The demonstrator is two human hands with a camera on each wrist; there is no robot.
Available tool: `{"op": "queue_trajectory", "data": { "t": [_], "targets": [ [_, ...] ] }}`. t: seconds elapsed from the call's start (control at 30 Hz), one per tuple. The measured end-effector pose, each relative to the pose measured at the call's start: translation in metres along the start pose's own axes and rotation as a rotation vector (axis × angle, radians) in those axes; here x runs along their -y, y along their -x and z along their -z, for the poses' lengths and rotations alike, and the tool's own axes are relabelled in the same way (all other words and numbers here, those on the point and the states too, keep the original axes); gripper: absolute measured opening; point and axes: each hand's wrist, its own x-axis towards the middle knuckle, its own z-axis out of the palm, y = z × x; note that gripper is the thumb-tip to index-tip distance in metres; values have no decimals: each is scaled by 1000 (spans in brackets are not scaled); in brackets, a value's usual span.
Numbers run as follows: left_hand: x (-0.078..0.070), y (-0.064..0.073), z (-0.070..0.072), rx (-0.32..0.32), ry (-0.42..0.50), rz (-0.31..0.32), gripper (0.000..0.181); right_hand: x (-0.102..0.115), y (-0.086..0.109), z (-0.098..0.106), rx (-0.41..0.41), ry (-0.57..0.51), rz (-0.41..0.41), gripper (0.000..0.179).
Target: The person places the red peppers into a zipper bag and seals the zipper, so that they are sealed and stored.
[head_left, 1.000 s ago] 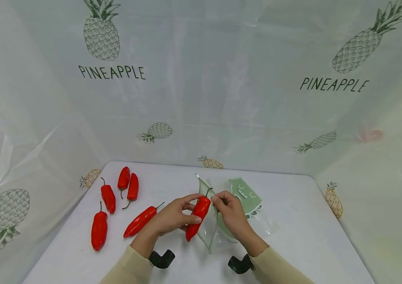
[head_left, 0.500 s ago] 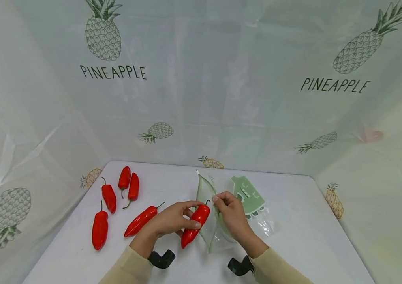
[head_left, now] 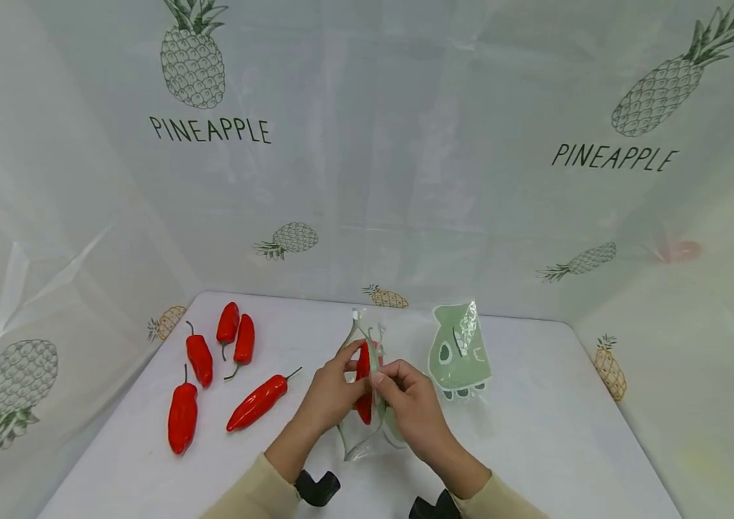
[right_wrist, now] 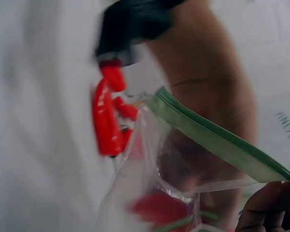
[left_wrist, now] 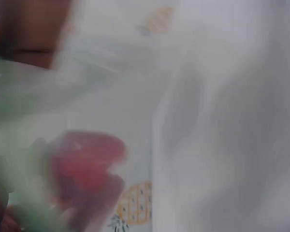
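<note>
In the head view my left hand [head_left: 331,389] grips a red chili pepper [head_left: 363,382], held roughly upright within the mouth of a clear zip bag [head_left: 357,443]. My right hand [head_left: 415,411] pinches the bag's green-edged rim between thumb and fingers, close to the pepper. The right wrist view shows the green zip strip [right_wrist: 217,130] stretched along the opening, the pepper [right_wrist: 159,208] showing red through the plastic and the left hand behind it. The left wrist view is blurred, with the red pepper [left_wrist: 89,154] low at the left.
Several red peppers lie on the left of the white table [head_left: 536,418], the closest one [head_left: 258,402] beside my left forearm. Right of the hands is a green creature-print bag [head_left: 461,357] of clear plastic. A pineapple-print curtain [head_left: 367,158] encloses the table's back and sides.
My left hand has moved right and turned, bringing the pepper from beside the bag into its mouth. The right hand keeps its pinch on the rim. The creature-print bag now lies farther right.
</note>
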Motion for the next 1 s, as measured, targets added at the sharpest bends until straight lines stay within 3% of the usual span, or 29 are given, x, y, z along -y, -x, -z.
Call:
{"op": "queue_trajectory", "data": {
  "t": [0.1, 0.17, 0.37, 0.6, 0.7, 0.9, 1.0],
  "targets": [
    [2, 1, -8, -43, -236, -48, 72, 13, 1, 6, -41, -6, 21, 11],
    [3, 2, -8, -29, -298, -41, 72, 15, 1, 11, -77, 58, 60, 9],
    [1, 1, 0, 77, -166, 63, 74, -8, -1, 22, -179, 278, 208, 5],
    [12, -6, -5, 102, -76, 74, 71, -36, -8, 24, -166, 451, 381, 8],
    [16, -9, -8, 91, -71, 84, 71, -39, -9, 24, -157, 445, 387, 6],
    [20, -15, -11, 50, -58, 74, 68, -46, -5, 17, -88, 364, 277, 6],
    [20, -16, -12, 29, -58, 63, 67, -51, -4, 13, -114, 423, 390, 7]
  ]
}}
